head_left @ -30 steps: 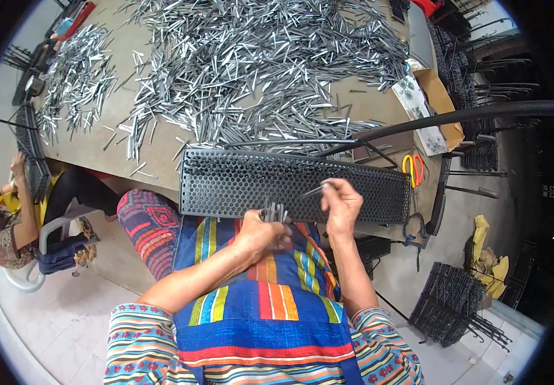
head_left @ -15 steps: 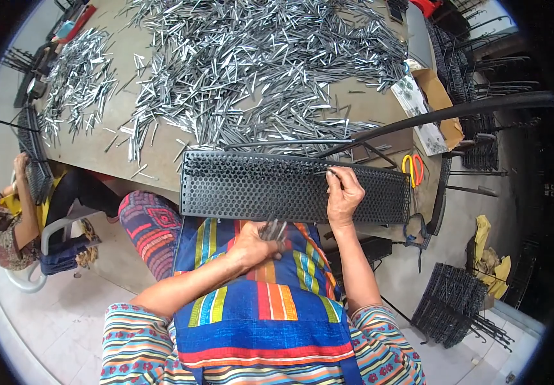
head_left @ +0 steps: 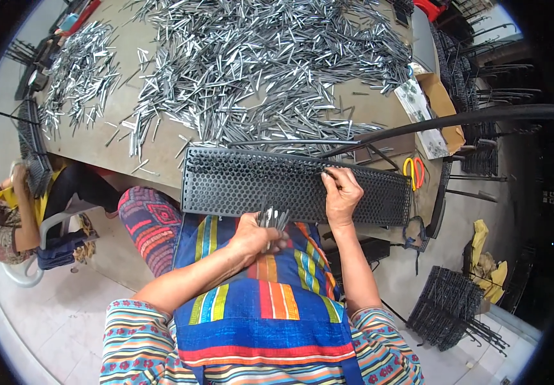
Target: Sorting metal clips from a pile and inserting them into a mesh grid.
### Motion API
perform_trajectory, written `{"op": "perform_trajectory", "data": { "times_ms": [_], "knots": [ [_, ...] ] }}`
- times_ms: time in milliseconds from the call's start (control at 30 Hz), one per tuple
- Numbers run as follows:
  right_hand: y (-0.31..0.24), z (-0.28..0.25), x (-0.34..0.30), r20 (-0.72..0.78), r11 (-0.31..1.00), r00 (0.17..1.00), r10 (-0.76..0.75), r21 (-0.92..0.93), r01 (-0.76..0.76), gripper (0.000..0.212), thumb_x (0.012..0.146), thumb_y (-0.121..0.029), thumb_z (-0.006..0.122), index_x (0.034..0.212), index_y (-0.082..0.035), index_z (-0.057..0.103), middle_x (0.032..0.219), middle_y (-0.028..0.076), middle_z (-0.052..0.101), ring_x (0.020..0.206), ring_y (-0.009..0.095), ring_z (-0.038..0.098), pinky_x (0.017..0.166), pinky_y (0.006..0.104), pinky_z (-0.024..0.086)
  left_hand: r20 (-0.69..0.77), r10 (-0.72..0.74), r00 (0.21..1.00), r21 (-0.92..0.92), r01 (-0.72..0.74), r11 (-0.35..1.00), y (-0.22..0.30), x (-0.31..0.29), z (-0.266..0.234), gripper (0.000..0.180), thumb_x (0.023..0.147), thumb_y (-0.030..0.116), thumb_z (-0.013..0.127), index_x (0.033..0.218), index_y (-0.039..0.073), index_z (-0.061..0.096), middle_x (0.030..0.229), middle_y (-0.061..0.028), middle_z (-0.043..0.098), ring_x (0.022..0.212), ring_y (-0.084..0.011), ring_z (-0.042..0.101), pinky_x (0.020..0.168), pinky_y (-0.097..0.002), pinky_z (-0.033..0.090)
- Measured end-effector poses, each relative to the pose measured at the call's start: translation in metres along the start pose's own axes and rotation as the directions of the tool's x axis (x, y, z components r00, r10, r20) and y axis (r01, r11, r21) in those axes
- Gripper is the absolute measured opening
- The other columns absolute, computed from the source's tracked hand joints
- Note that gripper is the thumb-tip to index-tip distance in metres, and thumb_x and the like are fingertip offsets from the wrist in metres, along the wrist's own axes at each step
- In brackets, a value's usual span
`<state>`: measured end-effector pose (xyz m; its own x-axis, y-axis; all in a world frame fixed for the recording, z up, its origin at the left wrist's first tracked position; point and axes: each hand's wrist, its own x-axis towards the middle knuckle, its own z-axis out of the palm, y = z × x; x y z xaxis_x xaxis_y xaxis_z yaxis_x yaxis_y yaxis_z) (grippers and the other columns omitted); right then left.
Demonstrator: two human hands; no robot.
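Holds strip bundle (head_left: 274,219) in left hand (head_left: 255,239), with fingers curled around it, above apron (head_left: 238,328), just beside near edge of perforated panel (head_left: 251,187). Presses thumb and fingertips of right hand (head_left: 343,197) together over panel, right of its middle; cannot tell whether pinching a strip. Faces strip pile (head_left: 258,70) on table (head_left: 78,150).

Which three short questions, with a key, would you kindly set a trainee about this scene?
1. Multiple choice: what does the person's left hand hold?
A) a pair of scissors
B) a bundle of thin grey strips
C) a yellow cloth
2. True or false: the right hand is over the perforated black panel, thumb and fingers drawn together.
3. Fill in: the cardboard box is on the person's ___ side of the table.

Key: 1. B; 2. True; 3. right.
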<state>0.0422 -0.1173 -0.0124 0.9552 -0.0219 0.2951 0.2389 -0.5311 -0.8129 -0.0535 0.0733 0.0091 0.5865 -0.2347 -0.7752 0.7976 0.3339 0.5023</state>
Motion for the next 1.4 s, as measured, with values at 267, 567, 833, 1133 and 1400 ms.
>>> {"op": "perform_trajectory", "data": {
  "times_ms": [267, 567, 833, 1133, 1400],
  "knots": [
    [-0.001, -0.003, 0.008, 0.065, 0.983, 0.989, -0.135, -0.120, 0.142, 0.011, 0.075, 0.001, 0.069, 0.086, 0.001, 0.069, 0.075, 0.011, 0.064, 0.064, 0.021, 0.063, 0.059, 0.0287, 0.047, -0.026, -0.009, 1.000, -0.143, 0.006, 0.990, 0.003, 0.007, 0.006, 0.015, 0.078, -0.009, 0.058, 0.091, -0.002, 0.063, 0.079, -0.0140, 0.068, 0.062, -0.0187, 0.066, 0.052, -0.0295, 0.055],
    [-0.004, -0.004, 0.011, 0.050, 0.966, 0.985, -0.164, -0.194, 0.170, 0.009, 0.073, 0.000, 0.071, 0.082, 0.000, 0.069, 0.074, 0.012, 0.064, 0.065, 0.025, 0.064, 0.059, 0.0315, 0.049, -0.023, -0.010, 1.000, -0.196, 0.006, 0.981, 0.007, 0.012, 0.010, 0.013, 0.079, -0.008, 0.059, 0.090, -0.004, 0.061, 0.079, -0.0164, 0.068, 0.063, -0.0220, 0.067, 0.051, -0.0330, 0.056],
    [-0.001, 0.000, 0.008, 0.053, 0.969, 0.984, -0.168, -0.175, 0.175, 0.009, 0.073, 0.000, 0.071, 0.082, 0.000, 0.069, 0.073, 0.012, 0.064, 0.063, 0.024, 0.063, 0.058, 0.0299, 0.048, -0.033, -0.012, 0.999, -0.217, 0.005, 0.976, 0.005, 0.015, 0.007, 0.013, 0.079, -0.007, 0.058, 0.091, -0.005, 0.061, 0.080, -0.0165, 0.068, 0.064, -0.0233, 0.067, 0.052, -0.0343, 0.056],
    [-0.013, -0.006, -0.003, 0.105, 0.991, 0.993, 0.046, -0.129, -0.033, 0.012, 0.074, -0.001, 0.071, 0.085, 0.004, 0.069, 0.071, 0.006, 0.064, 0.061, 0.012, 0.060, 0.057, 0.0253, 0.045, -0.015, -0.013, 1.000, -0.261, 0.009, 0.965, 0.008, 0.014, 0.007, 0.012, 0.080, -0.005, 0.058, 0.092, -0.005, 0.060, 0.081, -0.0166, 0.068, 0.066, -0.0238, 0.068, 0.055, -0.0348, 0.056],
    [-0.030, 0.004, -0.055, 0.588, 0.508, 0.682, 0.436, 0.465, -0.725, 0.005, 0.078, 0.003, 0.068, 0.083, 0.005, 0.067, 0.068, 0.003, 0.062, 0.057, 0.008, 0.056, 0.051, 0.0213, 0.043, -0.041, 0.010, 0.999, -0.172, -0.017, 0.985, 0.013, 0.006, 0.017, 0.014, 0.080, -0.004, 0.059, 0.093, -0.001, 0.065, 0.079, -0.0117, 0.068, 0.063, -0.0205, 0.067, 0.053, -0.0321, 0.056]
  ]
}}
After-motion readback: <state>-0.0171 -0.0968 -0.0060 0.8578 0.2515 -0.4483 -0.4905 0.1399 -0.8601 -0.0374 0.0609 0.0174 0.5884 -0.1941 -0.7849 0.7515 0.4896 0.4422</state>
